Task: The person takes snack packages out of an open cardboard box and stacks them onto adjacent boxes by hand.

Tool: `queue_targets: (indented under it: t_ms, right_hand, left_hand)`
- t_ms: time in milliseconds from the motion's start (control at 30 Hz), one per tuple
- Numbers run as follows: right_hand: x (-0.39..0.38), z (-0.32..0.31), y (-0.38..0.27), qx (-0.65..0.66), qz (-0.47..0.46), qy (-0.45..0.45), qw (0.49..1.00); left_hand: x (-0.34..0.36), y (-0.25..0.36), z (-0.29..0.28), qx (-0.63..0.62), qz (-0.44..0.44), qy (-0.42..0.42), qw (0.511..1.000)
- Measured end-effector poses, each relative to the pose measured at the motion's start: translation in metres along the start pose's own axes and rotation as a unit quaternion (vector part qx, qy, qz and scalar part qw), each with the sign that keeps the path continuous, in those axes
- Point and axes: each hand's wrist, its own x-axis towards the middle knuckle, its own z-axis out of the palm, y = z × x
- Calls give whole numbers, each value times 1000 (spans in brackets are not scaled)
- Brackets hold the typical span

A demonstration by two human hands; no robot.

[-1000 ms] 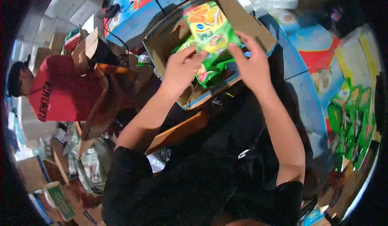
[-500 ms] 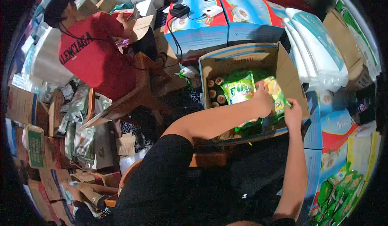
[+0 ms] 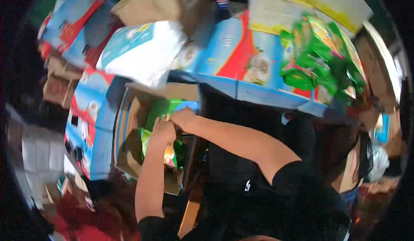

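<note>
An open cardboard box [image 3: 181,89] stands in front of me, with both my hands inside it. A green packet with a blue part [image 3: 174,105] lies at the box's far side. My left hand [image 3: 164,131] is closed at this packet's near edge, its fingers bent. Right beside it, touching or almost touching, my right hand [image 3: 184,119] is curled on the same edge. Motion blur softens the fingers, and what lies beneath them is hidden. Nearer me, a green and yellow packet [image 3: 170,158] lies in the box, partly covered by my left forearm.
A white and teal plastic-wrapped pack [image 3: 133,49] overlaps the box's far rim. Blue and red cartons [image 3: 220,47] line the back, with a heap of green packets [image 3: 321,55] on top at the right. More blue cartons [image 3: 97,111] stand left. A red shirt [image 3: 86,215] shows at lower left.
The view has swung right, so the box and the other person sit farther left. My hands have come close together; earlier my right hand held a packet's edge apart from the left.
</note>
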Motion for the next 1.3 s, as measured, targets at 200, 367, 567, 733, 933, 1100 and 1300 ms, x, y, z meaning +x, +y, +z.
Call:
queue_targets:
  t_ms: [200, 367, 567, 733, 933, 1100, 1300]
  right_hand:
    - [-181, -17, 94, 93, -140, 448, 878]
    - [-304, 0, 137, 196, 31, 616, 762]
    - [-348, -24, 168, 328, 7, 792, 515]
    - [-368, -43, 163, 369, -22, 796, 478]
    - [-396, -51, 144, 499, -75, 708, 495]
    - [-401, -62, 123, 518, -110, 692, 491]
    - [-390, -33, 75, 540, -130, 596, 579]
  left_hand:
    - [-12, 100, -155, -161, 114, -69, 978]
    - [-27, 154, -212, -349, 154, 5, 925]
    - [70, 253, -305, -559, 216, 214, 771]
    - [166, 289, -361, -615, 146, 220, 743]
    - [176, 300, -380, -639, 64, 28, 766]
    - [151, 283, -367, -593, 142, 149, 779]
    - [26, 220, -307, -485, 38, 256, 836]
